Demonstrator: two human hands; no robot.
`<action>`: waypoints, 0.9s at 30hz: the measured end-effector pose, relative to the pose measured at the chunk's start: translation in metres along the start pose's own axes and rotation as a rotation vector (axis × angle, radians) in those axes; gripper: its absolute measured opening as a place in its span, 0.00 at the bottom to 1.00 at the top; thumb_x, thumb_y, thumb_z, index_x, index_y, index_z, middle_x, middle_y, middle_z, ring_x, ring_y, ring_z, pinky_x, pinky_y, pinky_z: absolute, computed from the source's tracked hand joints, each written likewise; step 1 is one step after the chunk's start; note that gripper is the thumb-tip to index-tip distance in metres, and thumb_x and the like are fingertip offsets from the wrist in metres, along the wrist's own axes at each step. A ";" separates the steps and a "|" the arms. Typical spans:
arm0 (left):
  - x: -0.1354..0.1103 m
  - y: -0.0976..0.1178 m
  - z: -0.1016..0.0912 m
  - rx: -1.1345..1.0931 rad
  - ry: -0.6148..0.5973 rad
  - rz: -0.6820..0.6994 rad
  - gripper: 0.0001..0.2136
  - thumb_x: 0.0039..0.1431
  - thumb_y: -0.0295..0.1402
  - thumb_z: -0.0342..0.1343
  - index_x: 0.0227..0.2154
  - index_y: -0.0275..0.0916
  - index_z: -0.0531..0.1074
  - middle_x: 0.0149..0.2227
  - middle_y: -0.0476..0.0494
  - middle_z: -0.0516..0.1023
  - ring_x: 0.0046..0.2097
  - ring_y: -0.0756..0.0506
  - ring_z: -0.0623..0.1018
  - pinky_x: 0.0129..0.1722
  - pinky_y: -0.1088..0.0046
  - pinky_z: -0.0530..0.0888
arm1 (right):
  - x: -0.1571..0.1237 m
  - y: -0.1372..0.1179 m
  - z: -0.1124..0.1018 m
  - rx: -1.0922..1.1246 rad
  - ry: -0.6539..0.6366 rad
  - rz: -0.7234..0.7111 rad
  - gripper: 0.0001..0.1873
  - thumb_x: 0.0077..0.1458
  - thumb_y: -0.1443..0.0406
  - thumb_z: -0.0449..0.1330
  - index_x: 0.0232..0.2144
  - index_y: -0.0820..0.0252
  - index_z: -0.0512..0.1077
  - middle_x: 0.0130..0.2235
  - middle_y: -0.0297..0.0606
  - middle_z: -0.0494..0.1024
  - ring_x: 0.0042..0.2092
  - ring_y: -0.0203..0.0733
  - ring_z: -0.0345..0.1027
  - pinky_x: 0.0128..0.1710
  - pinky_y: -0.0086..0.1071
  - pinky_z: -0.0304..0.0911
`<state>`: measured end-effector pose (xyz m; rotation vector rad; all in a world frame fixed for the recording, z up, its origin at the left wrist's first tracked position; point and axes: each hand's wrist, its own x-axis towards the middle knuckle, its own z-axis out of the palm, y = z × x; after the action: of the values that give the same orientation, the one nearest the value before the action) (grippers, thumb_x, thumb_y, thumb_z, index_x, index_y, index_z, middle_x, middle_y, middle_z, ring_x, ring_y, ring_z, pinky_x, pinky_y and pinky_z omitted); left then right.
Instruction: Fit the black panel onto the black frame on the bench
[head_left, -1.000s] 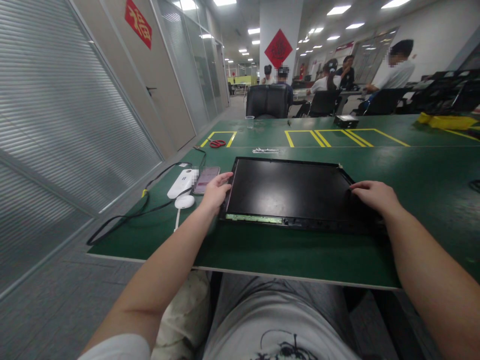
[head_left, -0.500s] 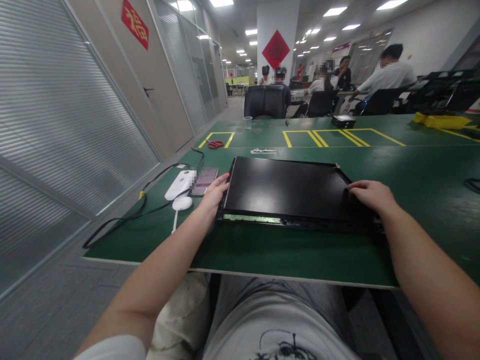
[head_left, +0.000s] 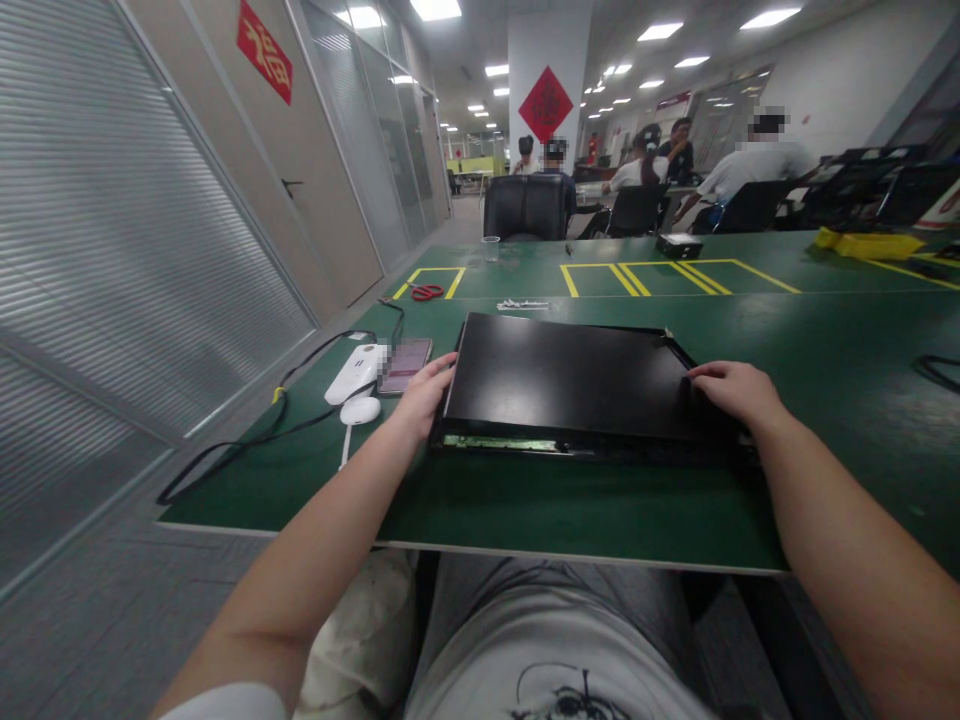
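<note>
A flat black display panel (head_left: 562,375) lies tilted in a shallow black frame (head_left: 600,452) on the green table. Its near left edge stands a little above the frame, and a green circuit strip (head_left: 499,443) shows in the gap. My left hand (head_left: 429,395) grips the panel's left edge, the fingertips on its side and the thumb out of sight. At the right edge, my right hand (head_left: 739,390) has its thumb and fingers pinched together near the rim; what exactly they hold there is hidden.
Left of the panel lie a phone (head_left: 405,365), a white device (head_left: 354,374), a round white case (head_left: 360,410) and a black cable (head_left: 247,440). Farther off are red-handled scissors (head_left: 427,292), small pale strips (head_left: 523,305), a clear cup (head_left: 491,249) and a black box (head_left: 679,246).
The panel's near left edge has risen slightly from the frame, widening the gap over the circuit strip. Both hands keep their places on the sides. The camera view has shifted a little.
</note>
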<state>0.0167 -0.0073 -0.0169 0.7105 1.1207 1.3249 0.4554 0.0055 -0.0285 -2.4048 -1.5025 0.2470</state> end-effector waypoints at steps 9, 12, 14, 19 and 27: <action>-0.003 0.000 0.002 0.103 -0.027 0.023 0.18 0.46 0.32 0.70 0.42 0.35 0.79 0.29 0.44 0.83 0.31 0.45 0.82 0.31 0.73 0.78 | 0.001 0.002 0.002 -0.002 0.018 -0.034 0.19 0.52 0.60 0.56 0.43 0.53 0.80 0.45 0.40 0.80 0.44 0.48 0.71 0.41 0.35 0.63; -0.003 0.000 0.002 0.108 -0.043 0.031 0.17 0.47 0.30 0.69 0.42 0.36 0.79 0.30 0.44 0.83 0.32 0.45 0.82 0.32 0.72 0.78 | 0.000 0.001 0.001 -0.005 0.015 -0.034 0.20 0.52 0.59 0.56 0.44 0.53 0.80 0.46 0.41 0.79 0.43 0.47 0.71 0.40 0.35 0.62; -0.002 0.000 0.001 0.105 -0.050 0.021 0.16 0.47 0.27 0.67 0.42 0.36 0.80 0.31 0.44 0.83 0.32 0.45 0.82 0.31 0.73 0.78 | -0.001 0.001 0.001 -0.004 0.005 -0.032 0.20 0.52 0.59 0.55 0.44 0.54 0.80 0.46 0.41 0.79 0.44 0.47 0.70 0.40 0.35 0.62; 0.002 0.001 -0.003 0.068 -0.116 -0.018 0.19 0.46 0.22 0.59 0.43 0.35 0.80 0.33 0.44 0.84 0.31 0.46 0.82 0.25 0.77 0.75 | -0.002 0.001 0.000 0.002 -0.008 -0.038 0.21 0.52 0.58 0.55 0.45 0.54 0.79 0.47 0.41 0.79 0.45 0.47 0.70 0.41 0.35 0.61; 0.005 -0.004 -0.004 0.064 -0.048 0.027 0.12 0.45 0.29 0.67 0.35 0.34 0.80 0.33 0.41 0.84 0.36 0.44 0.82 0.32 0.74 0.78 | -0.002 0.000 -0.001 -0.010 -0.004 -0.047 0.20 0.52 0.59 0.55 0.44 0.54 0.80 0.47 0.42 0.79 0.45 0.49 0.71 0.41 0.36 0.63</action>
<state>0.0138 -0.0043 -0.0233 0.8031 1.1225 1.2924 0.4551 0.0039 -0.0272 -2.3749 -1.5634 0.2349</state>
